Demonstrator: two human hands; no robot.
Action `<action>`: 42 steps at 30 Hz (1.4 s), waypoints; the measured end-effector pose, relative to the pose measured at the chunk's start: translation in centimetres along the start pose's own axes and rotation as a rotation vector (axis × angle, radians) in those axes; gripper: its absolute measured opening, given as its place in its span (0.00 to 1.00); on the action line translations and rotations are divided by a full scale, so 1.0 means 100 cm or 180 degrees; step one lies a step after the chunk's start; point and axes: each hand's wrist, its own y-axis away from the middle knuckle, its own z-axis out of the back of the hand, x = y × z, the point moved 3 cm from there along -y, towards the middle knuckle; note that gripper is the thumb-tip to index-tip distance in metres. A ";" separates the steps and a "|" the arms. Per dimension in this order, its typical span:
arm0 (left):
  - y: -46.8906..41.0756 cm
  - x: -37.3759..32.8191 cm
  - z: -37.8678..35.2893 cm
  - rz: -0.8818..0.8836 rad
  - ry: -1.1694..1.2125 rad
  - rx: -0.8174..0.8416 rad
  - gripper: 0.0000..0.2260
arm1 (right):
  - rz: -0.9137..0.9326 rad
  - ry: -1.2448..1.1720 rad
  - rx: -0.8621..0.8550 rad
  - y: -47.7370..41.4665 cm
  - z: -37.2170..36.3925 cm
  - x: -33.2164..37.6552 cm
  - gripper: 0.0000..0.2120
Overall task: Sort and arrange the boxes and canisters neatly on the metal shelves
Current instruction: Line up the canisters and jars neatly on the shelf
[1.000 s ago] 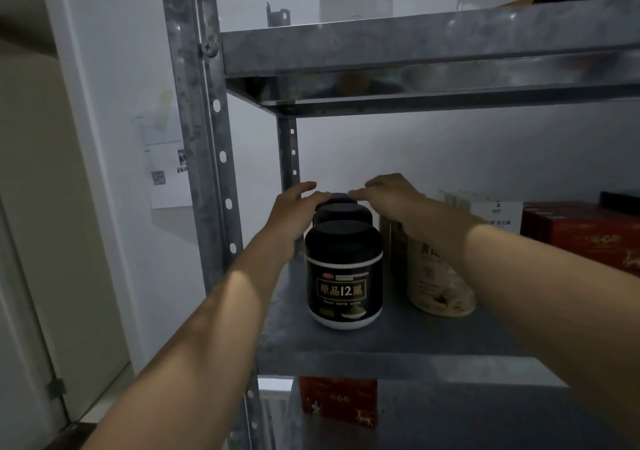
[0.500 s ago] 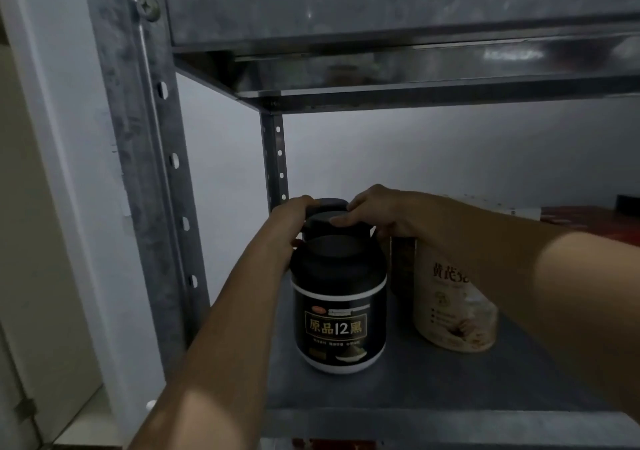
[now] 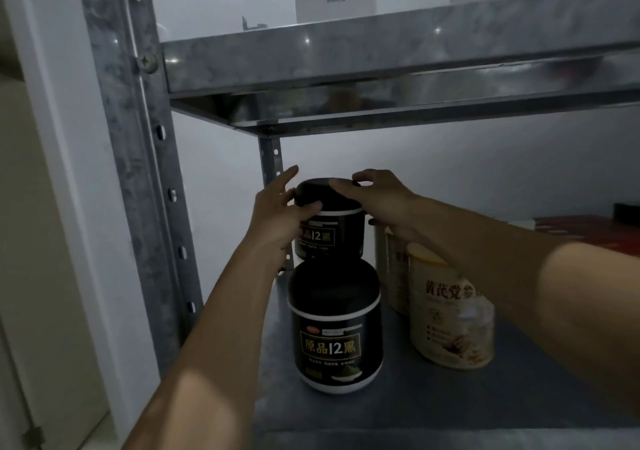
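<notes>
Two black canisters with gold lettering are at the left end of the metal shelf [image 3: 467,397]. The front black canister [image 3: 336,328] stands on the shelf. The rear black canister [image 3: 330,228] is raised behind it, held between both hands. My left hand [image 3: 277,217] grips its left side, thumb across the lid's edge. My right hand [image 3: 377,197] lies over its lid and right side. To the right stand cream canisters [image 3: 450,321], one in front with others behind it.
An upper shelf [image 3: 381,58] hangs close above the hands, with a white box [image 3: 334,3] on it. A perforated steel post [image 3: 138,172] rises at left, a rear post [image 3: 272,162] behind my left hand. Red boxes [image 3: 585,231] lie at far right.
Both hands have closed on the rear black canister and lifted it above the level of the front one. The view has tilted back up, showing the upper shelf again.
</notes>
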 end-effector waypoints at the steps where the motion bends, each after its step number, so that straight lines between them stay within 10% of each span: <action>1: 0.001 -0.001 0.001 -0.0079 0.0119 -0.0081 0.32 | -0.0032 -0.0130 0.0026 0.003 0.000 0.001 0.42; 8: 0.000 -0.002 0.004 -0.0251 0.0114 -0.0339 0.32 | 0.0154 -0.0549 -0.0006 0.003 -0.005 0.008 0.45; 13: 0.001 0.008 0.000 0.0064 0.0130 -0.0036 0.11 | 0.0005 -0.0685 0.0264 -0.002 -0.010 0.001 0.35; 25: 0.008 0.035 0.003 0.0668 0.0223 -0.0247 0.22 | -0.0632 -0.0622 0.0705 -0.010 -0.022 -0.013 0.22; 42: 0.009 0.052 0.007 0.0732 -0.0084 -0.0288 0.10 | -0.0769 -0.0588 0.0266 -0.013 -0.038 -0.031 0.29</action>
